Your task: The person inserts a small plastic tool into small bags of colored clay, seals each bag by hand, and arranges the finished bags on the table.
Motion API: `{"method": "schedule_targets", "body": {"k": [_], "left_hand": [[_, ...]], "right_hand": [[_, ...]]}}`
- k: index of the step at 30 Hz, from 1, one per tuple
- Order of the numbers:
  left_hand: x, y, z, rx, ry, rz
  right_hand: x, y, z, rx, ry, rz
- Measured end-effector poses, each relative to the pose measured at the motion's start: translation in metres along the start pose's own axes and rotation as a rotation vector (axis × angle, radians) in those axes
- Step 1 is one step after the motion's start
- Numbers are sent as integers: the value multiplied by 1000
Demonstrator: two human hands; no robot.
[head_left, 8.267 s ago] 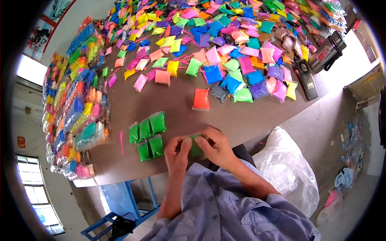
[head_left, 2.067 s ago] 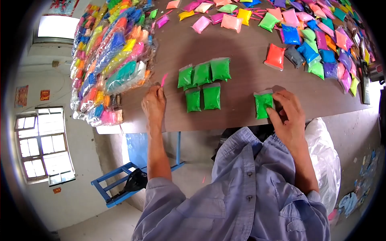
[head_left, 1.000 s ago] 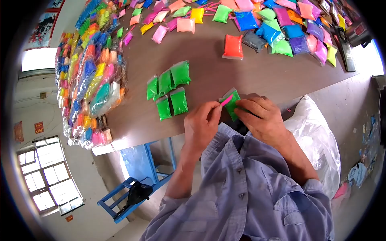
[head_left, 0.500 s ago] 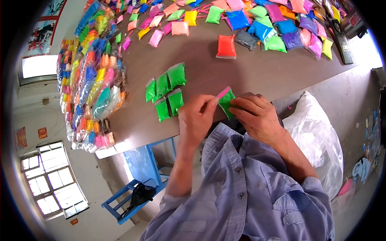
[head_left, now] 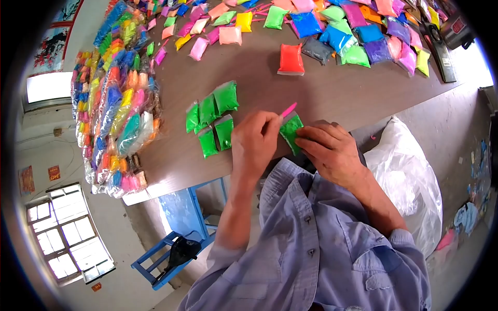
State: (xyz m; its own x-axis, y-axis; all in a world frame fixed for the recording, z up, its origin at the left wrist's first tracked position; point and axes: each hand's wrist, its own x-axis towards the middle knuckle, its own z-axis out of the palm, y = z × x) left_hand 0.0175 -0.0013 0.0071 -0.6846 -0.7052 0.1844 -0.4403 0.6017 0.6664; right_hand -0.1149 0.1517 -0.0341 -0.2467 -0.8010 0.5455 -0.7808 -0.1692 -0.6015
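My left hand (head_left: 256, 142) pinches a small pink stick (head_left: 289, 110), which points up and right near the top edge of a green packet (head_left: 291, 132). That packet is gripped along its right side by my right hand (head_left: 331, 150), close to the table's front edge. Left of my hands, several green packets lie in two rows, among them one at the upper right (head_left: 226, 97) and one at the lower left (head_left: 208, 142). A red packet (head_left: 291, 59) rests farther back on the table.
Bagged colourful packets (head_left: 116, 111) are stacked along the table's (head_left: 171, 165) left side. Many loose packets cover the back. A dark flat tool (head_left: 441, 54) and a flask (head_left: 455, 31) are at the right. Below stand a blue stool (head_left: 181, 212) and a white plastic bag (head_left: 407, 181).
Since half a second ago, the pink stick has lifted off the green packet's top edge, and my left hand has risen slightly. My right hand still holds the packet.
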Motion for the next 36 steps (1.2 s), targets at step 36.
{"method": "schedule_targets", "body": {"k": [36], "left_hand": [[-44,-2,-5,-69,98,-133]], "right_hand": [[-4,-3,10,16,92,64]]}}
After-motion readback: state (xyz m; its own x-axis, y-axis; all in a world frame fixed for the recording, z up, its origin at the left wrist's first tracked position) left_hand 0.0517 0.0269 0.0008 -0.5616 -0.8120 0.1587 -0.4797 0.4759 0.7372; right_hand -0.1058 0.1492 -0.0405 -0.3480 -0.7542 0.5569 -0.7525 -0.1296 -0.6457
